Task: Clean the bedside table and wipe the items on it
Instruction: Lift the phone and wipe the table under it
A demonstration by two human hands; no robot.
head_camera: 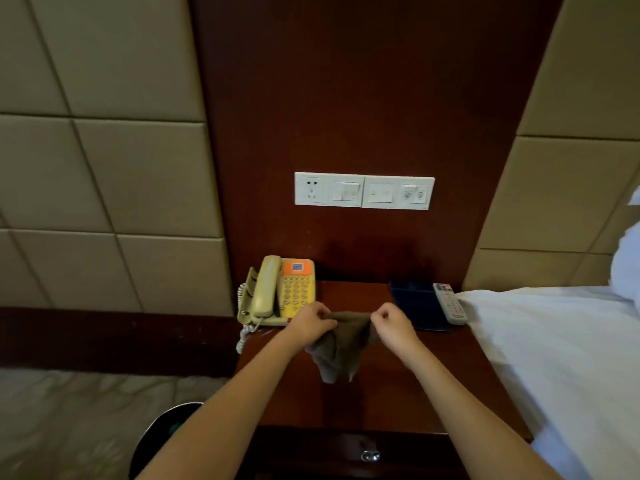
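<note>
A brown cloth (341,344) hangs above the dark wooden bedside table (384,393). My left hand (311,323) and my right hand (394,323) each pinch its top edge, stretching it between them. A beige and orange telephone (277,292) with a coiled cord stands at the table's back left, just behind my left hand. At the back right lies a dark blue tray (417,304), and a white remote control (450,303) rests along its right side.
A white bed (561,358) presses against the table's right edge. A white socket and switch panel (363,191) sits on the wooden wall panel above. A black bin (156,434) stands on the floor at the lower left. The drawer front carries a metal knob (370,455).
</note>
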